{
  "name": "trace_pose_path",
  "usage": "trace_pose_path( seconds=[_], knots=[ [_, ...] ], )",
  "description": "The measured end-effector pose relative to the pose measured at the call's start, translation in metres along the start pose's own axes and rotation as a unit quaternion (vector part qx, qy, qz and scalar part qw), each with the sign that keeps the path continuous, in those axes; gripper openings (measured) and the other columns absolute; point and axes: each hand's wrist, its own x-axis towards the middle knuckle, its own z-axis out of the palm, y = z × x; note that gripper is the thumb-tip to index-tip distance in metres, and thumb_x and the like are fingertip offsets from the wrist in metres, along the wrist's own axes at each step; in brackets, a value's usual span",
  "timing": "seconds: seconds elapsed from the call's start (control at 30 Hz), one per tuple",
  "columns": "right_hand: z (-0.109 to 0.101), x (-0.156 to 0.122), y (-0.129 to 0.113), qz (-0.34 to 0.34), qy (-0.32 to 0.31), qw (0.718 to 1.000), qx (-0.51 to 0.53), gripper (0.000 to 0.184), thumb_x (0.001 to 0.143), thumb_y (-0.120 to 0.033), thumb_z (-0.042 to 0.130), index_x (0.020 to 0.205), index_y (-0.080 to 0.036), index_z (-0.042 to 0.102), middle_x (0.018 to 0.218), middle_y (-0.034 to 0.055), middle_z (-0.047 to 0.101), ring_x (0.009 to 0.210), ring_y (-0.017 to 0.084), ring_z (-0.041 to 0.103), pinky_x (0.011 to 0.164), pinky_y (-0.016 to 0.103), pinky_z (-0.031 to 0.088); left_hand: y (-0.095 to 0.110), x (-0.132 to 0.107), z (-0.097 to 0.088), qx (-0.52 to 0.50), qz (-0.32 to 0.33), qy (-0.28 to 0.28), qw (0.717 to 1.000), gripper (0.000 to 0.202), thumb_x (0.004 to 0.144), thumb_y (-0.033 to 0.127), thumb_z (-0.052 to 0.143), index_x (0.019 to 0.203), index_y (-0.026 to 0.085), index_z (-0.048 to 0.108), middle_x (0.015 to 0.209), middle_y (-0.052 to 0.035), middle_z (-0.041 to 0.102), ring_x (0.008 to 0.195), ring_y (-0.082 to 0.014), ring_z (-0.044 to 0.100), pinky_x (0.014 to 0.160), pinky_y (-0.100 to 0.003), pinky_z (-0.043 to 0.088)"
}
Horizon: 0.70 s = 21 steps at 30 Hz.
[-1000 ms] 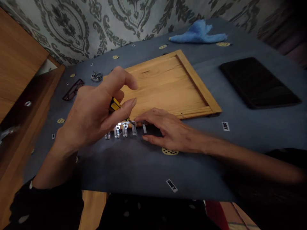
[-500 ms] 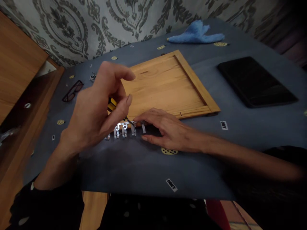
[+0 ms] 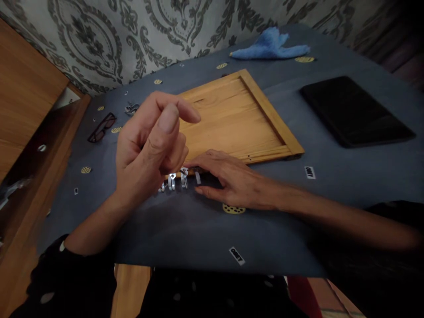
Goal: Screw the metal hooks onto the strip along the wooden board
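My left hand [image 3: 150,143] is closed above the near edge of a framed wooden board [image 3: 225,119]. It is curled around a screwdriver, whose yellow and black handle showed earlier and is now hidden by the fingers. Along that near edge sits a row of shiny metal hooks [image 3: 172,181], partly covered by the left hand. My right hand [image 3: 233,179] lies with its fingers stretched over the board's edge at the right end of the hooks. Its thumb is apart, low on the cloth beside the last hook.
A black tablet [image 3: 356,112] lies right of the board on the grey-blue tablecloth [image 3: 185,234]. Behind are a blue cloth [image 3: 270,46] and the patterned wall [image 3: 139,35]. Glasses [image 3: 102,127] and a small metal piece [image 3: 131,108] lie at left, near a wooden cabinet [image 3: 29,84].
My left hand has turned and moved right, its thumb now raised over the curled fingers. The yellow screwdriver handle has gone out of sight. My right hand stays in place.
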Motion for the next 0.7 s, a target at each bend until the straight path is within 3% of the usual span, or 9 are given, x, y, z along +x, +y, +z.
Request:
trace_pose_path(
  seconds=[0.2, 0.3, 0.4, 0.53, 0.7],
  knots=[
    [0.003, 0.001, 0.002, -0.002, 0.011, 1.0, -0.008, 0.035, 0.09, -0.028, 0.061, 0.123, -0.017, 0.061, 0.114, 0.0107, 0.07, 0.104, 0.027, 0.061, 0.095, 0.045, 0.047, 0.003, 0.006, -0.022, -0.055, -0.04, -0.147, 0.987, 0.022, 0.099, 0.028, 0.054, 0.092, 0.016, 0.071, 0.049, 0.0099, 0.021, 0.032, -0.0022, 0.016, 0.034, -0.016, 0.018],
    [0.004, 0.0, 0.003, -0.006, 0.012, 1.0, -0.011, 0.037, 0.09, -0.029, 0.062, 0.124, -0.016, 0.061, 0.115, 0.0114, 0.07, 0.106, 0.027, 0.061, 0.096, 0.046, 0.047, -0.002, 0.005, -0.024, -0.039, -0.019, -0.132, 0.99, 0.02, 0.097, 0.031, 0.057, 0.093, 0.017, 0.069, 0.048, 0.0088, 0.028, 0.033, -0.0026, 0.021, 0.036, -0.017, 0.024],
    [0.003, -0.001, 0.004, -0.011, 0.012, 1.0, -0.007, 0.037, 0.091, -0.03, 0.061, 0.125, -0.016, 0.061, 0.115, 0.0119, 0.069, 0.106, 0.028, 0.061, 0.096, 0.046, 0.047, -0.007, 0.001, -0.015, -0.019, 0.004, -0.06, 0.998, 0.024, 0.094, 0.038, 0.061, 0.086, 0.017, 0.067, 0.049, 0.0065, 0.034, 0.037, -0.0053, 0.028, 0.038, -0.019, 0.028],
    [0.003, -0.001, 0.005, -0.009, 0.006, 1.0, -0.007, 0.037, 0.091, -0.032, 0.061, 0.125, -0.018, 0.061, 0.118, 0.0116, 0.07, 0.108, 0.029, 0.061, 0.097, 0.048, 0.047, -0.008, -0.003, -0.003, -0.006, -0.023, -0.002, 1.0, 0.029, 0.093, 0.044, 0.062, 0.078, 0.019, 0.065, 0.049, 0.0075, 0.029, 0.039, -0.0051, 0.02, 0.038, -0.02, 0.021],
    [0.003, -0.001, 0.005, -0.008, 0.006, 1.0, -0.005, 0.039, 0.091, -0.032, 0.061, 0.127, -0.017, 0.06, 0.119, 0.0115, 0.069, 0.11, 0.029, 0.061, 0.099, 0.048, 0.047, -0.004, 0.0, -0.01, -0.028, -0.031, -0.073, 0.996, 0.026, 0.094, 0.039, 0.063, 0.08, 0.017, 0.065, 0.048, 0.0093, 0.028, 0.037, -0.0024, 0.018, 0.038, -0.017, 0.022]
  ],
)
